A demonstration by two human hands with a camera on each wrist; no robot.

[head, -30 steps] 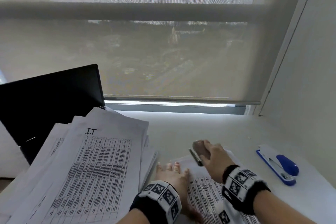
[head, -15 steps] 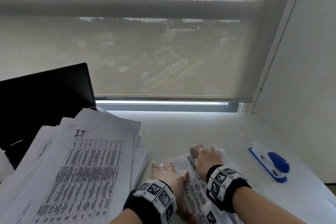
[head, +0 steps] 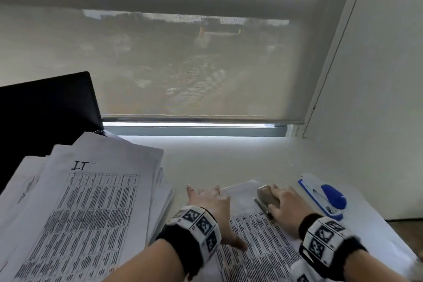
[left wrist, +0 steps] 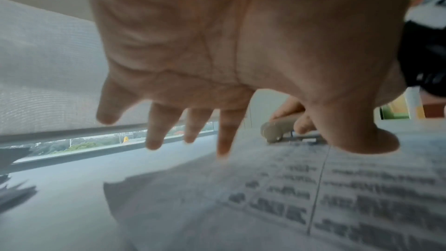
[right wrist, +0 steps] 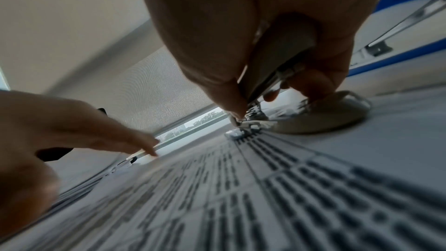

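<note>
- tan stapler (head: 266,197) is gripped by right hand (head: 288,209), set on far end of printed sheet (head: 258,242)
- printed sheet is touched by left hand (head: 212,204), fingers spread straight, just left of tan stapler
- blue stapler (head: 325,197) is seen just right of right hand

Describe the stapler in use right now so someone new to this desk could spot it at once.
On the white desk below the window blind, find the printed sheet right of the paper stack. The stapler sits on its far end, gripped by the right hand. It is dull beige, unlike the larger blue-and-white stapler lying untouched to its right.
</note>
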